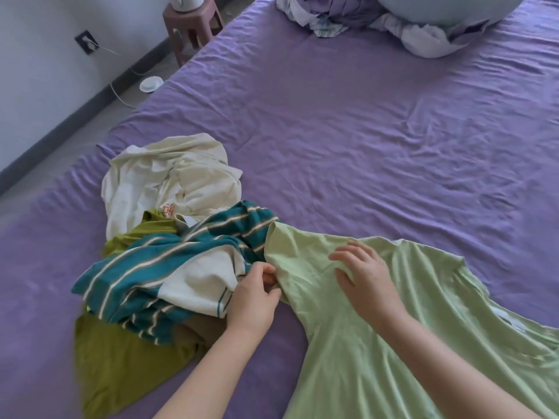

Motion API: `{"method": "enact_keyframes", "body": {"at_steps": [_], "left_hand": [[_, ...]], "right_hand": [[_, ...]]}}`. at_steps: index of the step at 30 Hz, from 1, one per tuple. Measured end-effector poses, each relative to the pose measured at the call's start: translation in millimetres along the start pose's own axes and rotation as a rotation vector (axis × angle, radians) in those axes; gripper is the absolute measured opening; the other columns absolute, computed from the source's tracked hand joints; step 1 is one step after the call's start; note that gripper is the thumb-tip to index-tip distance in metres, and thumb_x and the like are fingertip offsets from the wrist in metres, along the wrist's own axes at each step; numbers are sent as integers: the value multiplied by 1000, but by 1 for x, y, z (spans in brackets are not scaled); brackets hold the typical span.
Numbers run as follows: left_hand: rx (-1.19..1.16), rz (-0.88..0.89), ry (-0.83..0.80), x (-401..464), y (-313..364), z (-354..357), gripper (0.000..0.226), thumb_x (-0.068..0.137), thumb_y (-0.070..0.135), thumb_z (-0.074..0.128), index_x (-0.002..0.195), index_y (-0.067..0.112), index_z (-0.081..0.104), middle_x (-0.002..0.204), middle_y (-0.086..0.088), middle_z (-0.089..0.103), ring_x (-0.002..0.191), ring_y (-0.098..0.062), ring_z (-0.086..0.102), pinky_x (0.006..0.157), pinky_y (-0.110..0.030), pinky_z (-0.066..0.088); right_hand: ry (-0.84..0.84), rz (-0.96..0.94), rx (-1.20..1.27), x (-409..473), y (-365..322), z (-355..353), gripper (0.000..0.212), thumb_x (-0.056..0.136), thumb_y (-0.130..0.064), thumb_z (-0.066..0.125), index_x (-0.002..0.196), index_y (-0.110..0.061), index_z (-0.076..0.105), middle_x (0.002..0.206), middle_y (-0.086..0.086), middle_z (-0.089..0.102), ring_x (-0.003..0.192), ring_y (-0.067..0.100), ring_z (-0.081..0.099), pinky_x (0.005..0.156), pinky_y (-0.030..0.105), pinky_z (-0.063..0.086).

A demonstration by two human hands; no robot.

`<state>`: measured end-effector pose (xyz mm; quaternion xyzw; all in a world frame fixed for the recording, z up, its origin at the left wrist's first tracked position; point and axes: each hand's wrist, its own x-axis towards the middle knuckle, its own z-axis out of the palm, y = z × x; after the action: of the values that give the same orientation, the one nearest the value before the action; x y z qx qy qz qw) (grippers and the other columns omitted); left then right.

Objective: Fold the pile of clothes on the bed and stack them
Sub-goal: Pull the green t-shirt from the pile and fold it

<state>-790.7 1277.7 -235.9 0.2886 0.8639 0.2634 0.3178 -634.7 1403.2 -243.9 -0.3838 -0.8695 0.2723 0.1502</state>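
A light green garment (363, 352) lies spread over the purple bed (332, 131) at the lower right. My left hand (254, 294) pinches its left edge beside the pile. With relaxed fingers, my right hand (366, 276) rests flat on the green cloth. The pile sits at the left: a teal striped garment (169, 258), a cream garment (169, 176) behind it, an olive green garment (115, 358) in front, and a brown piece (199, 331) partly hidden underneath.
Bundled bedding and a pale pillow (393, 22) lie at the far end of the bed. Left of the bed are the floor, a pink stool (190, 28), a wall socket (86, 40) and a white round object (150, 84) with a cable.
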Motion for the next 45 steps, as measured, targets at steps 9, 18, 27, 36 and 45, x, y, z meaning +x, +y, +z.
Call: {"method": "enact_keyframes", "body": {"at_steps": [9, 18, 27, 36, 45], "left_hand": [[-474, -122, 12, -15, -15, -8, 28, 82, 8, 67, 98, 27, 55, 82, -6, 63, 81, -25, 66, 82, -43, 56], [424, 167, 170, -33, -20, -30, 29, 93, 22, 52, 121, 29, 49, 98, 8, 60, 90, -13, 56, 62, -27, 41], [552, 403, -64, -54, 23, 35, 38, 92, 21, 49, 130, 21, 49, 124, 0, 51, 116, -20, 44, 96, -31, 39], [466, 868, -386, -77, 135, 195, 39, 97, 19, 44, 135, 22, 50, 143, 0, 43, 135, -15, 30, 107, -30, 28], [881, 834, -341, -39, 221, 275, 35, 86, 43, 60, 116, 25, 56, 123, 0, 58, 118, -23, 42, 93, -35, 30]], "right_hand": [[-160, 61, -47, -17, 11, 17, 34, 83, -8, 67, 117, -9, 64, 128, 4, 59, 130, 29, 44, 107, 43, 34], [-292, 223, -327, -31, 14, 18, 56, 95, -56, 32, 147, -43, 16, 160, -2, -1, 146, 22, -6, 116, 44, -8], [-219, 233, -357, -103, 83, -59, 43, 91, -22, 61, 133, -18, 54, 146, 14, 41, 137, 36, 34, 109, 48, 33], [6, 698, -320, -190, 194, -145, 55, 94, -22, 54, 145, -18, 34, 152, 9, 33, 140, 28, 29, 110, 44, 23], [204, 772, 21, -197, 248, -167, 13, 88, -28, 64, 91, -18, 58, 85, -2, 56, 87, 23, 53, 68, 34, 37]]}}
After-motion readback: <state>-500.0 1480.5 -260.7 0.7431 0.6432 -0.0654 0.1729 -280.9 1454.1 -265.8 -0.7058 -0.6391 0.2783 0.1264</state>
